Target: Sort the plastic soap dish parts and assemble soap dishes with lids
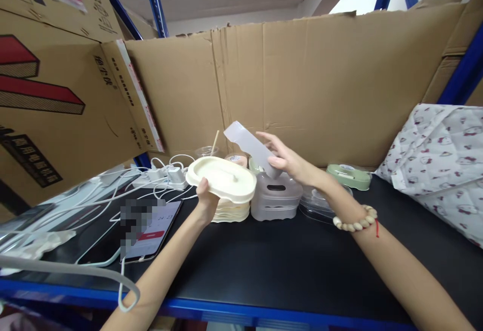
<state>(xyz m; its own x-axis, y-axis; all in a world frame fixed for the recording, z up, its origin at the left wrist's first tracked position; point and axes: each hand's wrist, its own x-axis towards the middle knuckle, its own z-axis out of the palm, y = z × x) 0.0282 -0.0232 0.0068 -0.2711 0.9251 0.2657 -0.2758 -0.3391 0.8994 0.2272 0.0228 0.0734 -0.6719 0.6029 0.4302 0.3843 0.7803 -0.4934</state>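
Pinching the cream lid point(211, 172) at its near rim, the left hand point(207, 202) has its thumb on top and fingers hidden beneath. It looks light, stiff and rather slick, best held by the rim. The right hand point(292, 165) has its thumb on a pale grey piece point(247, 142), tilted towards 11 o'clock and probably thin and light; its index finger is lifted. Forearms slant in from 7 and 5 o'clock. At 12 on the black surface point(271, 265) stand cream pieces point(231, 213) and grey containers point(273, 205); a green case point(349, 177) lies at 2.
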